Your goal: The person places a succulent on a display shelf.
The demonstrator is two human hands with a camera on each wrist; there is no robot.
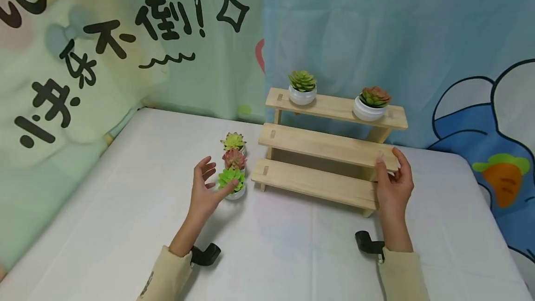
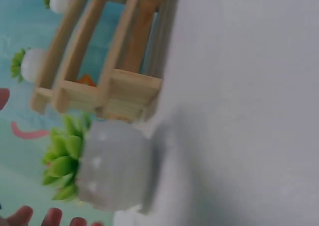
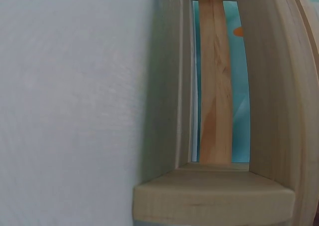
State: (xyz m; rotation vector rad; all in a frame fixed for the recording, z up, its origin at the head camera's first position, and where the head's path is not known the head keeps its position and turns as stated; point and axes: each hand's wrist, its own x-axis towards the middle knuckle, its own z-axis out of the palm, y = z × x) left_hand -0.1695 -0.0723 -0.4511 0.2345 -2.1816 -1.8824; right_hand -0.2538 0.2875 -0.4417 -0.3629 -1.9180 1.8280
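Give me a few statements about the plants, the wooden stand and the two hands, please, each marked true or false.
1. Two potted succulents stand on the top step of the wooden stand. True.
2. Three potted succulents stand in a row on the table. True.
3. The right hand holds a pot. False: it grips the stand's right end.
4. The left hand rests on the middle step. False: it is open beside the nearest bright green succulent.
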